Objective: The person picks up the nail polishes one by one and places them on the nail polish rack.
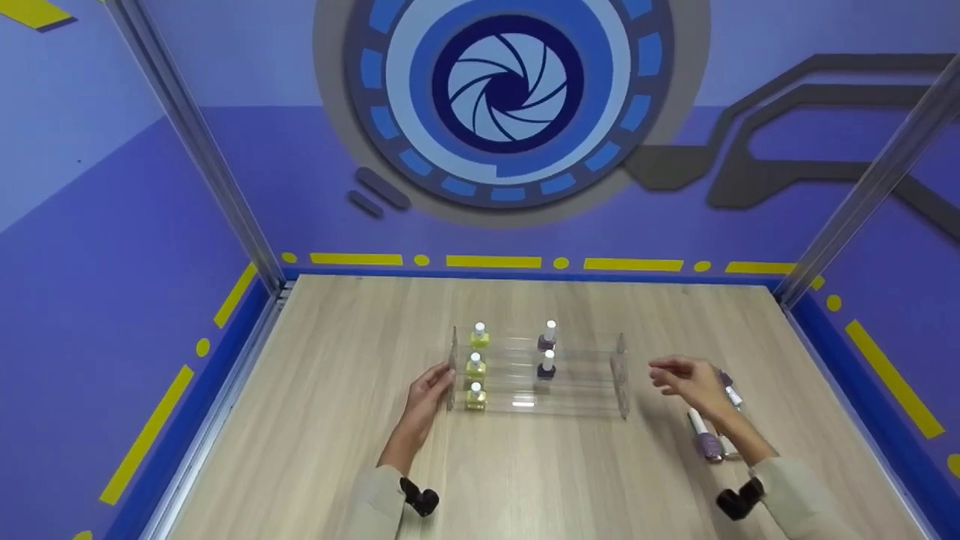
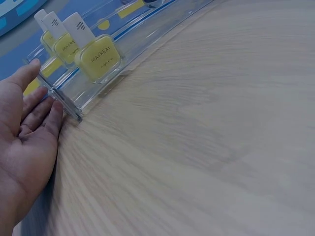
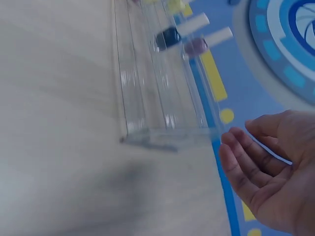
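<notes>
A clear tiered display rack stands mid-table. Three yellow nail polish bottles with white caps, the front one nearest the left wrist camera, line its left side, one per tier. Two dark or purple bottles stand right of centre, a dark one on the middle tier and a purple one behind it. My left hand rests its fingers and thumb against the rack's left end panel. To the right of the rack, apart from it, my right hand hovers with loosely bent fingers, holding nothing.
Several more nail polish bottles lie on the table under and beside my right forearm, among them a purple one with a white cap. Blue panelled walls and metal posts enclose the wooden table.
</notes>
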